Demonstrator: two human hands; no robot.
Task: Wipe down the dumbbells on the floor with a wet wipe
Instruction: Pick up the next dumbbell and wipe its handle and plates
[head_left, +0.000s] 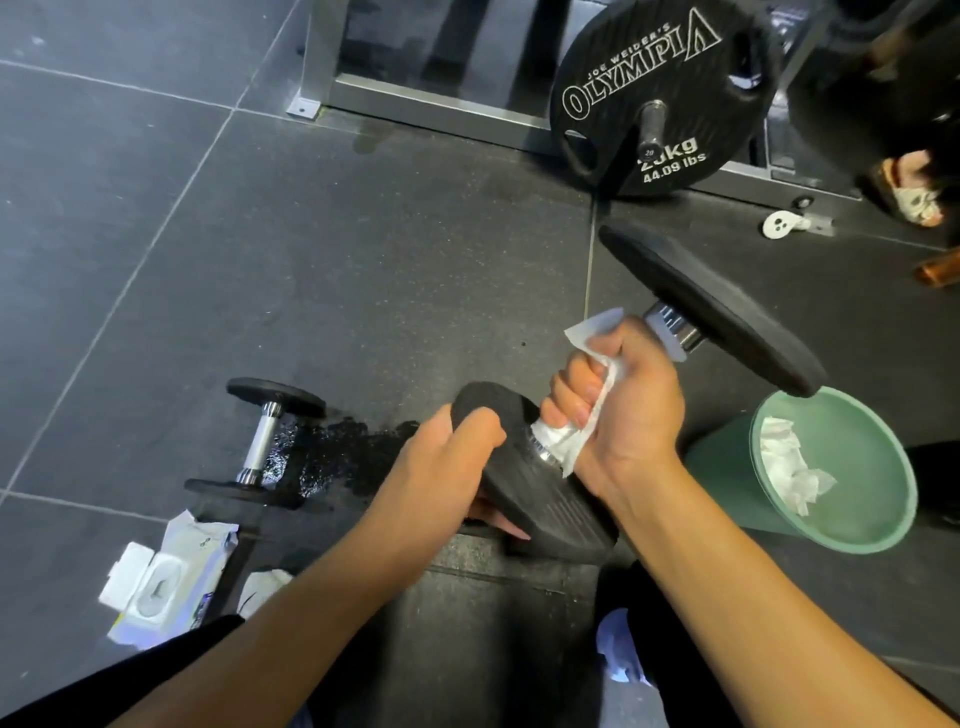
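Clearly lifted off the floor (363, 249), the held dumbbell (722, 312) sits tilted near the centre of the view. Its far head points up toward 1 o'clock and its near head down toward 7 o'clock. A white wet wipe (574, 441) is wrapped round the chrome handle, with one corner sticking out at the top. The right grip (618, 400) is clamped round wipe and handle together, fingers curled tight. The left grip (441, 467) clasps the near head from 9 o'clock, thumb over the rim and fingers underneath.

At 9 o'clock from the held one, a smaller second dumbbell (262, 441) lies on the floor. A dark wet patch (337, 457) spreads between it and the left grip. At 8 o'clock, near the lower left edge, an opened pack of wipes (166, 582) lies with its lid flipped up. At 4 o'clock is a green bin (872, 525), touching or just under the dumbbell's far head, with crumpled used wipes (789, 467) inside. At 12 o'clock a black weight plate (660, 62) marked Olympia sits on a bar, in front of a grey metal frame (415, 98).
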